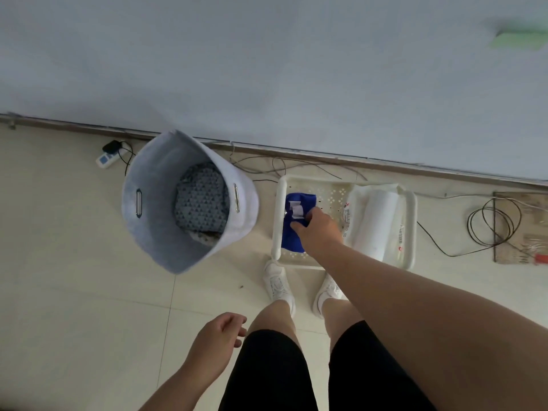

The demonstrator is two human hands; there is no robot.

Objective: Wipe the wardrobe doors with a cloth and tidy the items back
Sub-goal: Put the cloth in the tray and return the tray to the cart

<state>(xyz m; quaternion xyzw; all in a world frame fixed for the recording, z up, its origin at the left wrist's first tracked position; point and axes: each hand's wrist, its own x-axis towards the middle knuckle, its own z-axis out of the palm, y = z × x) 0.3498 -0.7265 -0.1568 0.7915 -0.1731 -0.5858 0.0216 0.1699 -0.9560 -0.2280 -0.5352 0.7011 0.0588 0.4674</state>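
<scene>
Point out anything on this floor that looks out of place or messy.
Loose black wires sprawl along the wall base, and a coil lies right of the white tray. The power strip sits loose behind the grey hamper.

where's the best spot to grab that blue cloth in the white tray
Probably its bunched middle, pinched from straight above. The blue cloth lies crumpled and flat in the left end of the white tray, tight against the rim, so there is little room to come in from the side. The right hand already reaches down with its fingers on the cloth, beside the white label.
</scene>
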